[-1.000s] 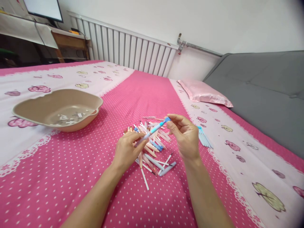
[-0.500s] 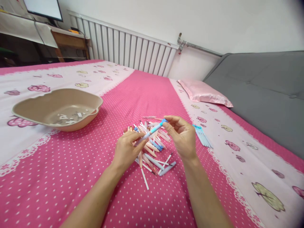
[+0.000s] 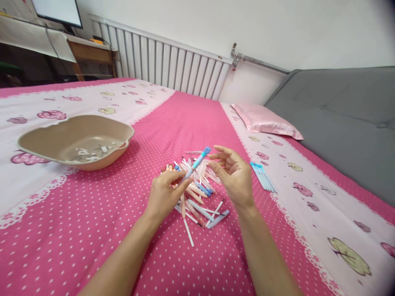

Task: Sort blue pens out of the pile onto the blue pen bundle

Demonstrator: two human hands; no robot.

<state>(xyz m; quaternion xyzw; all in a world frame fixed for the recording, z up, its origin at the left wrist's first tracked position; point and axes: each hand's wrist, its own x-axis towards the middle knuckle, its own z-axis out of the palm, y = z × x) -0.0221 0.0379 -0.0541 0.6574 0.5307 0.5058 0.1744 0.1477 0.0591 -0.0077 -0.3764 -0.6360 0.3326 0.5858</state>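
My left hand (image 3: 165, 194) pinches the lower end of a light blue pen (image 3: 197, 163), which tilts up to the right above a heap of pens and pen parts (image 3: 197, 193) on the pink dotted bedspread (image 3: 123, 213). Beside the pen's upper end, my right hand (image 3: 234, 176) has its fingers spread and holds nothing. A small bundle of blue pens (image 3: 262, 176) lies to the right of that hand.
A beige tray (image 3: 40, 137) with several small white bits stands at the left on the bed. A pink pillow (image 3: 265, 120) and grey headboard (image 3: 345, 119) are at the right. A white radiator (image 3: 160, 61) lines the far wall.
My right hand has let go of the pen's blue top end and opened its fingers. The pen now tilts more upright in my left hand.
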